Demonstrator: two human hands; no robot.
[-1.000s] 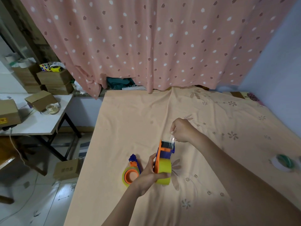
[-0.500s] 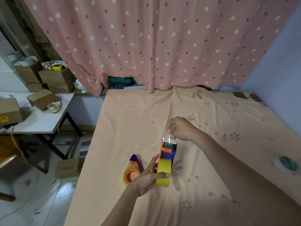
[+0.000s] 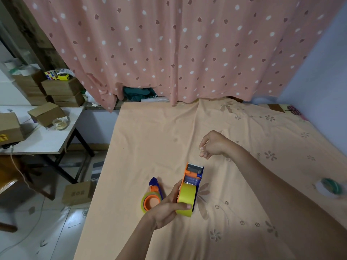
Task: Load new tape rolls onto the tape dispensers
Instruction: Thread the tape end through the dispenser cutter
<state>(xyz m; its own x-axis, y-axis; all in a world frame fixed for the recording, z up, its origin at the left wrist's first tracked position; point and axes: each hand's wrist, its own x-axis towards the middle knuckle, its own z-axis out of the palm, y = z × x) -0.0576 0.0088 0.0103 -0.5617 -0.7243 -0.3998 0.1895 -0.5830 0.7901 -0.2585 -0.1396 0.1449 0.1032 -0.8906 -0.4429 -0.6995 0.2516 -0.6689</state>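
Head view: left hand (image 3: 167, 209) grips dispenser (image 3: 188, 192) with yellow roll upright over bed (image 3: 154, 139). Right hand (image 3: 213, 145) loosely curled above its blade end, apart, fingertips pinched; contents unclear. Second dispenser (image 3: 152, 197) lies just left.

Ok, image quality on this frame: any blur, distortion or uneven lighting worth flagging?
Head view: wide-angle bending bows the curtain and bed edge; the green roll at the right border is smeared; the bottom foreground falls into shadow under the forearms; a bright reflection sits on the floor tiles. The held dispenser and both hands are sharp enough.
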